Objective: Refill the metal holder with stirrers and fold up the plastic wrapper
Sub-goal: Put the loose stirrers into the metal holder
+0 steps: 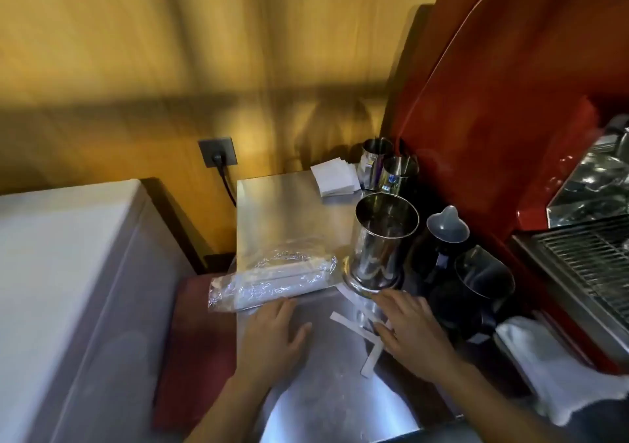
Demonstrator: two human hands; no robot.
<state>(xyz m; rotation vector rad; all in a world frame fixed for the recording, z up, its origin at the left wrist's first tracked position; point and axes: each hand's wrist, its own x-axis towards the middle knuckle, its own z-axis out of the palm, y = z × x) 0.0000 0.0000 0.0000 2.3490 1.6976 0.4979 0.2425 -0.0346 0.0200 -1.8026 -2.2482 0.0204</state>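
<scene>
A tall shiny metal holder (pixel 383 241) stands upright on the steel counter (pixel 289 211) and looks empty. To its left lies a clear plastic wrapper (pixel 272 281) with white stirrers inside. A few loose white stirrers (pixel 352 327) lie scattered on the counter below the holder. My left hand (pixel 272 337) rests flat just under the wrapper, fingers spread, holding nothing. Just below the holder's base, my right hand (pixel 412 330) lies over the loose stirrers with its fingers spread; whether it grips one is hidden.
Two metal cups (pixel 388 170) and a stack of white napkins (pixel 335 177) sit at the back. Dark jugs (pixel 476 286) stand right of the holder, beside a red espresso machine (pixel 510 119). A white cloth (pixel 551 367) lies at the right, a white cabinet (pixel 68 289) at the left.
</scene>
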